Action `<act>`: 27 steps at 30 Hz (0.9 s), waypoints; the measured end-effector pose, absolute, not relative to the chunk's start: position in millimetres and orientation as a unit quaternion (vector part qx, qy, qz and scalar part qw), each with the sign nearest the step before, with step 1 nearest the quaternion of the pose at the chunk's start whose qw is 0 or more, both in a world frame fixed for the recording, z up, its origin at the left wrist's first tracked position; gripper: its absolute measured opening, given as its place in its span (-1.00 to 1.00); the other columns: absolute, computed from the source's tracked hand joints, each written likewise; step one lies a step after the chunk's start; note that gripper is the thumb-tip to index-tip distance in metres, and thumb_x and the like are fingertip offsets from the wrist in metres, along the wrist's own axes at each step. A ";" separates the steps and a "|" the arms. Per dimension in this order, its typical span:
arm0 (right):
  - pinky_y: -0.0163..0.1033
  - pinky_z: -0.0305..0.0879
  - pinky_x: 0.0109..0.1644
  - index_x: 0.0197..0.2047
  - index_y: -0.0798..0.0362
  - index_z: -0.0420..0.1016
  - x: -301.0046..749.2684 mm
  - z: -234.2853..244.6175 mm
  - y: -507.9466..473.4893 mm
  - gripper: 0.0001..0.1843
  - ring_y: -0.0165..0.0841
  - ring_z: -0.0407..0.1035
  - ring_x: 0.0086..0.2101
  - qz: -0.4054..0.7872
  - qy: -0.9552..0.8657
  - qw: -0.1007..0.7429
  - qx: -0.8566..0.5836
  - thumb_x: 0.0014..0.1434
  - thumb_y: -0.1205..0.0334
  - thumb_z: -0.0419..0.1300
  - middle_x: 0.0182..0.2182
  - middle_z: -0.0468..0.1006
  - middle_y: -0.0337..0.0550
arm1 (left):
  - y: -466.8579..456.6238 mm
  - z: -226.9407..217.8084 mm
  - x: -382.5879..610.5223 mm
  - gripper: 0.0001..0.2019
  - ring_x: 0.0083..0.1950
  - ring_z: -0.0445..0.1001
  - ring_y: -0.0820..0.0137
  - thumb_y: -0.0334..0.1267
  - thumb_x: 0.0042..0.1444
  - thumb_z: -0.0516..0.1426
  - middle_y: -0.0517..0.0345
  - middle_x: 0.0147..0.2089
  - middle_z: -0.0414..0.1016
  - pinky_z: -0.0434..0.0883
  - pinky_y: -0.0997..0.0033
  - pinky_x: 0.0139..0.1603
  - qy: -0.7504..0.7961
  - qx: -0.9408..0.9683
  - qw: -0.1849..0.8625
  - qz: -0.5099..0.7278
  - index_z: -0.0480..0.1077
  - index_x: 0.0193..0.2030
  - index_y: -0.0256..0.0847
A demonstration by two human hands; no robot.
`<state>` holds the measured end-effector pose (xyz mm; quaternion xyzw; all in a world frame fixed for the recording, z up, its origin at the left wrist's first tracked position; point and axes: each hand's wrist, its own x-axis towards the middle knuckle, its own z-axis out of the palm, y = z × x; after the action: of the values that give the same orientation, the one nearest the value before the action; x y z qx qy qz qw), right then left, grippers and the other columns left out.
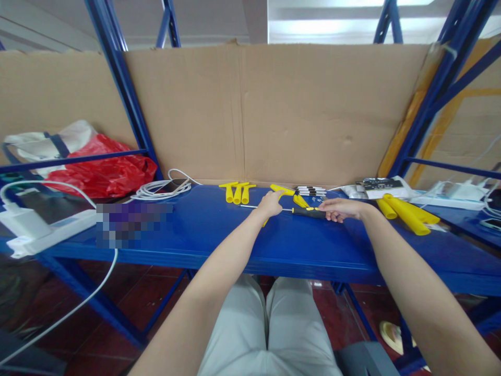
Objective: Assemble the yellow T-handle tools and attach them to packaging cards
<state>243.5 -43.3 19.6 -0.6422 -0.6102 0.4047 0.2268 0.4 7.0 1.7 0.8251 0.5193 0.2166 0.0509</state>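
Note:
My right hand (340,209) is closed on the end of a screwdriver (307,211) with a black and yellow handle. Its thin metal shaft points left and passes by my left hand (270,204). The left fingers are closed around a yellow T-shaped plastic piece (282,189), whose far bar shows beyond the hand and whose lower end peeks out below; the middle is hidden. Just right of it lies another yellow piece (300,201). Several white pen-like sticks with black bands (309,191) lie behind the screwdriver. Three yellow T-shaped pieces (237,194) are lined up to the left.
On the blue table (188,230), larger yellow tubes (407,214) lie at right beside packets (379,187). At left are a coiled white cable (160,190), a red plastic bag (104,167) and a power strip (58,232). Cardboard (293,115) stands behind, between blue posts.

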 end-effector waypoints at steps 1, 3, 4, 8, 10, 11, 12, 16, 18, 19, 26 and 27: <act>-0.43 0.12 -0.61 -0.31 0.03 0.36 243.8 19.4 -43.0 -0.65 -0.48 0.27 -0.59 0.404 -0.610 0.227 -0.643 0.00 -0.01 0.33 -0.57 0.42 -0.20 | 6.9 1.3 0.4 -0.36 0.17 0.42 0.19 -0.53 0.05 0.07 -0.07 0.12 0.45 0.30 0.31 0.20 0.518 0.827 0.048 0.215 0.27 0.31 -0.13; -0.43 0.13 -0.61 -0.30 0.04 0.39 244.5 18.6 -41.8 -0.67 -0.47 0.27 -0.58 0.399 -0.609 0.229 -0.646 0.01 -0.01 0.32 -0.56 0.42 -0.19 | 6.6 1.0 0.4 -0.37 0.15 0.43 0.18 -0.52 0.06 0.06 -0.10 0.12 0.44 0.32 0.30 0.18 0.514 0.830 0.043 0.212 0.26 0.31 -0.13; -0.43 0.13 -0.61 -0.30 0.04 0.39 244.9 18.1 -41.0 -0.67 -0.47 0.27 -0.58 0.396 -0.608 0.232 -0.648 0.02 -0.01 0.32 -0.56 0.42 -0.19 | 6.5 0.9 0.5 -0.37 0.15 0.43 0.18 -0.51 0.06 0.06 -0.10 0.12 0.43 0.32 0.30 0.17 0.514 0.830 0.042 0.211 0.26 0.32 -0.13; -0.43 0.11 -0.63 -0.35 0.05 0.37 246.0 15.1 -36.9 -0.63 -0.49 0.24 -0.60 0.384 -0.607 0.235 -0.655 0.04 -0.08 0.30 -0.57 0.40 -0.19 | 7.4 0.6 1.6 -0.36 0.15 0.43 0.21 -0.52 0.05 0.07 -0.06 0.13 0.44 0.32 0.33 0.18 0.516 0.827 0.047 0.217 0.27 0.31 -0.11; -0.44 0.10 -0.64 -0.39 0.05 0.34 246.5 13.8 -35.0 -0.60 -0.50 0.24 -0.60 0.378 -0.608 0.235 -0.657 0.04 -0.11 0.30 -0.58 0.39 -0.20 | 8.7 0.2 2.4 -0.37 0.17 0.42 0.23 -0.53 0.05 0.08 -0.05 0.14 0.44 0.30 0.35 0.20 0.514 0.824 0.051 0.232 0.28 0.30 -0.13; -0.44 0.10 -0.64 -0.41 0.05 0.33 246.8 13.3 -34.3 -0.60 -0.50 0.23 -0.60 0.375 -0.609 0.237 -0.658 0.04 -0.12 0.29 -0.59 0.38 -0.20 | 9.5 0.1 2.9 -0.39 0.18 0.41 0.23 -0.53 0.05 0.08 -0.05 0.16 0.44 0.29 0.35 0.21 0.515 0.820 0.055 0.242 0.29 0.29 -0.16; -0.44 0.10 -0.64 -0.42 0.05 0.33 247.0 12.9 -33.9 -0.60 -0.50 0.23 -0.61 0.373 -0.609 0.238 -0.658 0.05 -0.12 0.28 -0.59 0.38 -0.20 | 10.3 -0.1 3.5 -0.40 0.20 0.40 0.24 -0.53 0.06 0.08 -0.06 0.17 0.43 0.28 0.36 0.22 0.517 0.815 0.062 0.252 0.30 0.28 -0.18; -0.45 0.09 -0.64 -0.42 0.05 0.32 246.3 13.6 -35.0 -0.58 -0.51 0.22 -0.61 0.369 -0.607 0.243 -0.661 0.05 -0.14 0.29 -0.60 0.37 -0.21 | 13.7 -1.1 5.3 -0.46 0.26 0.34 0.25 -0.51 0.06 0.10 -0.09 0.22 0.41 0.24 0.41 0.25 0.541 0.782 0.117 0.286 0.33 0.24 -0.32; -0.45 0.10 -0.64 -0.42 0.06 0.33 245.1 14.8 -36.3 -0.57 -0.52 0.23 -0.61 0.364 -0.605 0.244 -0.664 0.04 -0.14 0.29 -0.59 0.38 -0.20 | 16.2 -2.7 5.6 -0.44 0.25 0.36 0.25 -0.53 0.04 0.10 -0.11 0.23 0.40 0.26 0.42 0.24 0.556 0.758 0.163 0.300 0.33 0.24 -0.36; -0.46 0.10 -0.64 -0.42 0.07 0.33 244.6 15.2 -36.8 -0.56 -0.52 0.23 -0.61 0.363 -0.604 0.245 -0.666 0.04 -0.15 0.29 -0.59 0.38 -0.20 | 17.7 -3.9 5.7 -0.42 0.24 0.38 0.25 -0.54 0.02 0.10 -0.11 0.22 0.40 0.28 0.41 0.22 0.562 0.744 0.188 0.309 0.32 0.24 -0.37; -0.44 0.10 -0.63 -0.38 0.07 0.40 249.1 13.5 -34.2 -0.43 -0.53 0.21 -0.62 0.347 -0.646 0.217 -0.644 -0.13 -0.30 0.33 -0.58 0.38 -0.23 | 26.1 -9.2 6.3 -0.40 0.15 0.45 0.23 -0.55 -0.03 0.08 -0.08 0.19 0.44 0.39 0.36 0.10 0.559 0.680 0.288 0.378 0.35 0.23 -0.31; -0.43 0.11 -0.62 -0.34 0.07 0.43 250.4 13.1 -33.5 -0.41 -0.52 0.21 -0.61 0.341 -0.654 0.212 -0.641 -0.15 -0.31 0.34 -0.57 0.39 -0.23 | 26.2 -9.0 6.5 -0.40 0.15 0.46 0.23 -0.55 -0.03 0.07 -0.08 0.18 0.45 0.40 0.36 0.09 0.558 0.674 0.297 0.381 0.35 0.22 -0.31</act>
<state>250.4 -33.5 13.1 -0.6406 -0.6544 0.3415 0.2117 6.5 26.2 -9.0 0.6744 0.5581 0.3813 0.2972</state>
